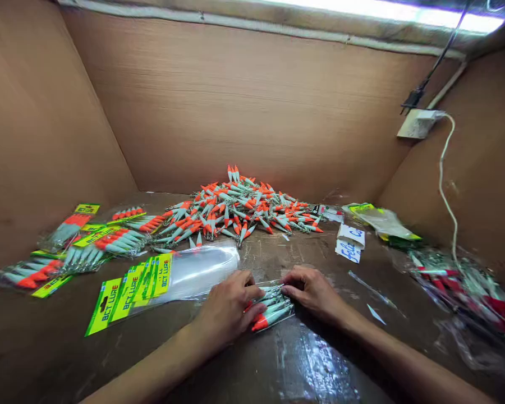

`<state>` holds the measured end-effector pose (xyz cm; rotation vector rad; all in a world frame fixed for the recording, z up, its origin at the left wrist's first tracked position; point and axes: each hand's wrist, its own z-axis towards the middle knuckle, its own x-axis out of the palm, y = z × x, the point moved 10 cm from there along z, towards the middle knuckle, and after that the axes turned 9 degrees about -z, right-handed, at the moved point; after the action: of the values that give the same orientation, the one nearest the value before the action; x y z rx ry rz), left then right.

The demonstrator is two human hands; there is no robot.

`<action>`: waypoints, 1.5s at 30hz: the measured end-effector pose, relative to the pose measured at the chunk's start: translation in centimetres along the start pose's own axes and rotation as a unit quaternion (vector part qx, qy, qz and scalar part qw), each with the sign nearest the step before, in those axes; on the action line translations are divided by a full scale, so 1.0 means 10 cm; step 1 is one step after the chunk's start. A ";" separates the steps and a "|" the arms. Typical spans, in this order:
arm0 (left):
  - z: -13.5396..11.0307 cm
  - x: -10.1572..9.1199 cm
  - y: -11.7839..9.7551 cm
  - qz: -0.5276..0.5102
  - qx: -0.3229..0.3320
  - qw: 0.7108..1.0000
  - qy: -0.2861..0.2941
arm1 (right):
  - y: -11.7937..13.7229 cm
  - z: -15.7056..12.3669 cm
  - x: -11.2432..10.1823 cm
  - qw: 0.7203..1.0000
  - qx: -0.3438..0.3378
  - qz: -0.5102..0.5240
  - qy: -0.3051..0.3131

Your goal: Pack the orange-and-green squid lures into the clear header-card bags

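Brown panels (252, 106) walled the space beyond the hands and to either side of them, around a dark brown tabletop (239, 373) that ran beneath both. Straight ahead of the hands, well apart from them, rose a heap of loose fishing lures (244, 210), pale with orange tips. Far to the right of the right hand lay bagged red-and-white lures (450, 280). Just left of the left hand, flat clear bags with yellow-green "BCT LURE" headers (130, 292) lay fanned; farther left were filled lure bags (113, 241).

The left hand (238, 300) was half curled, thumb and fingers a little parted, gripping the left end of a clear lure packet (275, 310). The right hand (307, 286) was nearly closed, thumb and forefinger pinching the packet's far right corner.

The packet lay between the hands, on the table — touched by both, though the left covered more of it. Its lures lay lengthwise from hand to hand, slanting slightly, their left ends closer to the wearer. The visible orange tips pointed toward the left hand — the pale ends toward the right.
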<state>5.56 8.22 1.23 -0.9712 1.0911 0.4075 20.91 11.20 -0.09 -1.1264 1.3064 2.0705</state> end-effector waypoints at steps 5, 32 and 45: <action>0.06 -0.11 0.11 -0.059 -0.035 0.996 -0.052 | -0.06 0.00 -0.01 1.000 0.005 -0.001 -0.016; 0.46 0.09 0.07 -0.587 -0.064 0.806 -0.029 | -0.04 -0.09 0.22 0.904 0.056 0.424 0.020; 0.40 0.19 0.18 -0.583 -0.073 0.805 -0.084 | -0.11 -0.13 0.08 0.915 0.080 0.394 -0.031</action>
<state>7.40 12.18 -0.80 -1.5149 0.1477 -0.4482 21.72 10.52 -1.62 -0.4718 2.0914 2.4177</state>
